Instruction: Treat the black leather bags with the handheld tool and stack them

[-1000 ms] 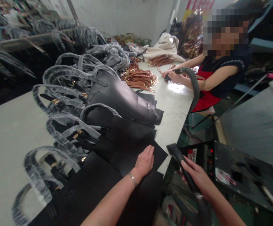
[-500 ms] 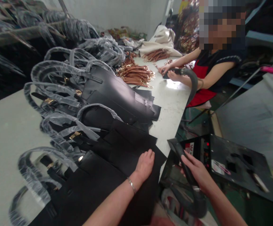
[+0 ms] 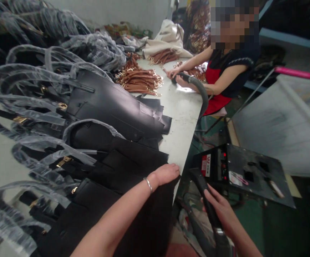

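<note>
My left hand [image 3: 164, 174] lies flat, fingers together and stretched out, on a black leather bag panel [image 3: 133, 167] at the table's near edge. A thin bracelet circles that wrist. My right hand [image 3: 219, 208] is wrapped round the black handle of a hose tool [image 3: 201, 185], held below and to the right of the table edge. Several black bags [image 3: 112, 107] with plastic-wrapped handles [image 3: 37, 76] lie in a row to the left.
A black machine box [image 3: 240, 171] with red lights stands on the floor to the right. Across the white table [image 3: 181, 114], another person [image 3: 224, 75] in a red apron holds a similar grey hose [image 3: 197, 87]. Brown straps [image 3: 138, 78] lie piled nearby.
The view has swung to the right and down. My left hand slid toward the panel's edge, and my right hand lowered with the hose tool.
</note>
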The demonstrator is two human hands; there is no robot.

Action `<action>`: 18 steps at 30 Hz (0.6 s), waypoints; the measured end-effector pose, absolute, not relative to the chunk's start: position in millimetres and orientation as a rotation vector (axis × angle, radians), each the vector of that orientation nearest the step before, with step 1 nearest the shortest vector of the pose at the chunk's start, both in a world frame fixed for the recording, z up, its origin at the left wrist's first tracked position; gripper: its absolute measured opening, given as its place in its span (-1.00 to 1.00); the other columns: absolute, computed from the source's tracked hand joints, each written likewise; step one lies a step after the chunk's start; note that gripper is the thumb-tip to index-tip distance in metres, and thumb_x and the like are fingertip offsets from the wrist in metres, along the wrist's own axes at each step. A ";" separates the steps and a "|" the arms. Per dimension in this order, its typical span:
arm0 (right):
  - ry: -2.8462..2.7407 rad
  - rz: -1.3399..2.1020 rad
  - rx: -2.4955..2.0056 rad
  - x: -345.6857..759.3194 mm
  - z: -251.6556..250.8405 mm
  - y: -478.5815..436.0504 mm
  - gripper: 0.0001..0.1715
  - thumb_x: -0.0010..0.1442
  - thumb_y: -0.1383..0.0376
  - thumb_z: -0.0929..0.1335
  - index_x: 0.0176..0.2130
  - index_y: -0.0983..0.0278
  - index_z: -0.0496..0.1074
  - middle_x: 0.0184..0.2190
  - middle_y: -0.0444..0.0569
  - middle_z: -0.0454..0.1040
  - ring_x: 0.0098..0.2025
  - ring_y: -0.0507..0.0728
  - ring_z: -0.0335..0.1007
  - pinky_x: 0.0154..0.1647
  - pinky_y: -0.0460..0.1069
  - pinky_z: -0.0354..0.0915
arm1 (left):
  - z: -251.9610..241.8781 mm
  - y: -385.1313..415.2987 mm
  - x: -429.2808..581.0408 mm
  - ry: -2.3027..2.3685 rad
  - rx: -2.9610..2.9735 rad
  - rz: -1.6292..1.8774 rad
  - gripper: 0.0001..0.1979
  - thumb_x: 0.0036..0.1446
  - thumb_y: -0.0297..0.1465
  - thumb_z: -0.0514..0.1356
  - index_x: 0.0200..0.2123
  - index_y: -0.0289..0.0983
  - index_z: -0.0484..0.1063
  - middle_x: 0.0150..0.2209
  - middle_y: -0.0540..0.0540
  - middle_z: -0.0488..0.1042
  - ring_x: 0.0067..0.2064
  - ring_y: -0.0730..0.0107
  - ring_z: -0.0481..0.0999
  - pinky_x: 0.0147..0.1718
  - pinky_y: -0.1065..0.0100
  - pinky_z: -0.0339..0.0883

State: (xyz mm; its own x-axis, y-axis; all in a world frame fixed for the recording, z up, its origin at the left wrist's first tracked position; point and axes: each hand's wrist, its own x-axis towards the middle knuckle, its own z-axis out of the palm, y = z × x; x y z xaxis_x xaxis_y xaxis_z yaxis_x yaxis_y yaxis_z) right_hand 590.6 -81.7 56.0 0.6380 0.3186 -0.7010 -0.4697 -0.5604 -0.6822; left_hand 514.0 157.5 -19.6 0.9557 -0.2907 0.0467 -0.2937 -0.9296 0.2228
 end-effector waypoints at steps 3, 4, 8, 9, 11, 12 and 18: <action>0.159 1.049 -1.898 589.2 57.4 -83.0 -0.06 0.02 -0.08 0.43 0.26 0.23 0.20 -0.53 -0.15 0.50 -0.59 0.03 0.38 -0.62 -0.12 0.22 | -19.1 162.4 517.8 -0.640 2.863 0.011 -0.86 0.23 -0.54 0.09 -0.34 -0.34 0.44 -0.34 -0.11 0.42 -0.30 0.30 0.40 -0.47 0.33 0.25; 0.166 1.052 -1.893 588.9 57.9 -82.7 -0.05 0.01 -0.08 0.43 0.27 0.23 0.20 -0.54 -0.16 0.50 -0.60 0.04 0.38 -0.63 -0.12 0.22 | -18.9 162.5 519.1 -0.684 2.861 0.013 -0.85 0.24 -0.53 0.08 -0.34 -0.35 0.44 -0.34 -0.12 0.42 -0.31 0.30 0.39 -0.49 0.32 0.23; 0.161 1.026 -1.892 587.4 58.3 -80.4 -0.02 -0.04 -0.06 0.45 0.26 0.27 0.23 -0.61 -0.18 0.46 -0.62 0.05 0.36 -0.67 -0.11 0.18 | -19.1 160.7 523.9 -0.809 2.899 0.071 -0.81 0.27 -0.50 0.02 -0.32 -0.36 0.42 -0.33 -0.17 0.41 -0.33 0.26 0.39 -0.50 0.28 0.20; 0.165 1.017 -1.892 587.0 58.0 -80.0 -0.02 -0.04 -0.06 0.45 0.25 0.27 0.23 -0.61 -0.18 0.45 -0.63 0.05 0.35 -0.67 -0.11 0.18 | -19.5 160.4 524.7 -0.836 2.913 0.085 -0.80 0.27 -0.50 0.01 -0.31 -0.37 0.42 -0.33 -0.18 0.41 -0.33 0.25 0.39 -0.50 0.28 0.20; 0.180 1.010 -1.883 586.0 56.9 -79.3 -0.02 -0.04 -0.05 0.45 0.25 0.27 0.24 -0.60 -0.17 0.47 -0.63 0.04 0.35 -0.67 -0.11 0.19 | -21.0 160.3 525.2 -0.874 2.926 0.091 -0.80 0.27 -0.50 -0.01 -0.30 -0.38 0.41 -0.32 -0.20 0.41 -0.34 0.25 0.39 -0.51 0.28 0.19; 0.185 1.007 -1.876 585.6 56.2 -79.1 -0.03 -0.04 -0.05 0.45 0.25 0.27 0.24 -0.58 -0.16 0.48 -0.63 0.04 0.35 -0.66 -0.11 0.20 | -22.1 160.0 524.9 -0.875 2.926 0.085 -0.79 0.27 -0.51 -0.02 -0.29 -0.38 0.41 -0.32 -0.20 0.41 -0.34 0.25 0.39 -0.51 0.28 0.19; 0.169 0.978 -1.875 583.7 51.9 -79.0 -0.01 -0.02 -0.05 0.45 0.28 0.24 0.19 -0.53 -0.13 0.52 -0.59 0.07 0.38 -0.66 -0.11 0.21 | -31.4 148.8 528.7 -0.444 2.771 -0.063 -0.79 0.28 -0.49 -0.03 -0.27 -0.36 0.40 -0.30 -0.21 0.44 -0.30 0.23 0.44 -0.41 0.29 0.31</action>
